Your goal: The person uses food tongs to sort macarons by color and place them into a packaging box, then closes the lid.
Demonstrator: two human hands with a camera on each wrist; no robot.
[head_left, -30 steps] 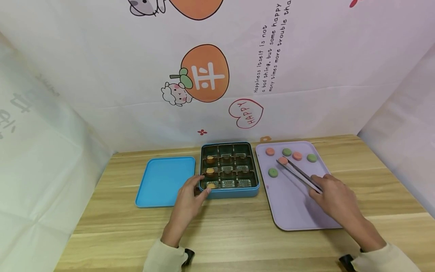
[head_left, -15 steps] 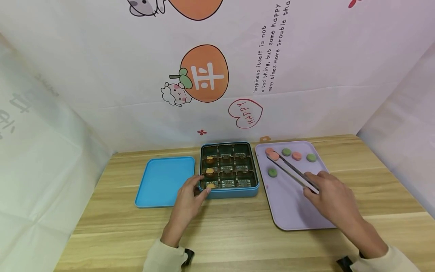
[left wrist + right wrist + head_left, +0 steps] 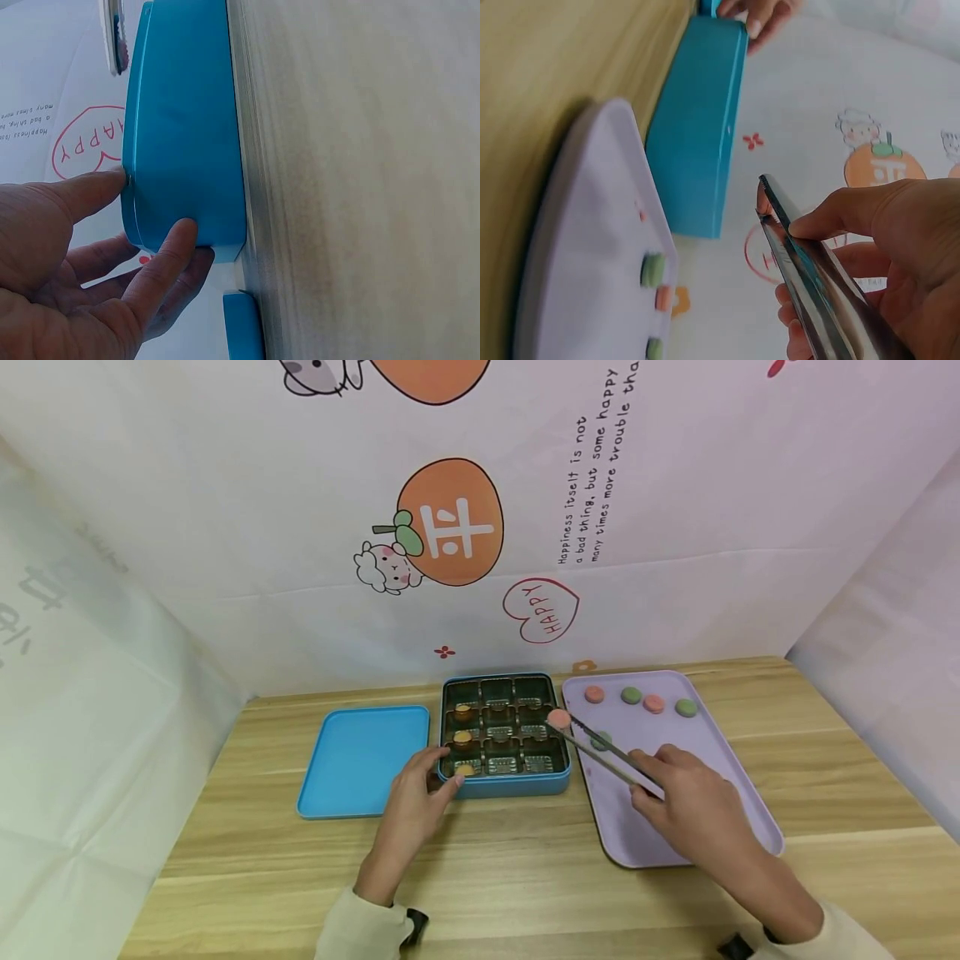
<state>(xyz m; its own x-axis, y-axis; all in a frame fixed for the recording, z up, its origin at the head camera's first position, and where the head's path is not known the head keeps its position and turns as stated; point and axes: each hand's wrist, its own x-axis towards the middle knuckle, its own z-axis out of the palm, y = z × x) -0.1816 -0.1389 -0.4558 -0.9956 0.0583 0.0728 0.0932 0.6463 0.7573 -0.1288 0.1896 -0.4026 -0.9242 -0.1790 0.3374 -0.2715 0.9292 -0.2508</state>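
tongs [image 3: 810,277] tips hide the pink sweet in the right wrist view

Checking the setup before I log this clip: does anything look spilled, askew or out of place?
Nothing stands out. The blue box sits square beside its lid, steadied by the left hand. The right hand holds tongs pinching a pink piece at the box's right edge. The other pieces lie on the lilac tray.
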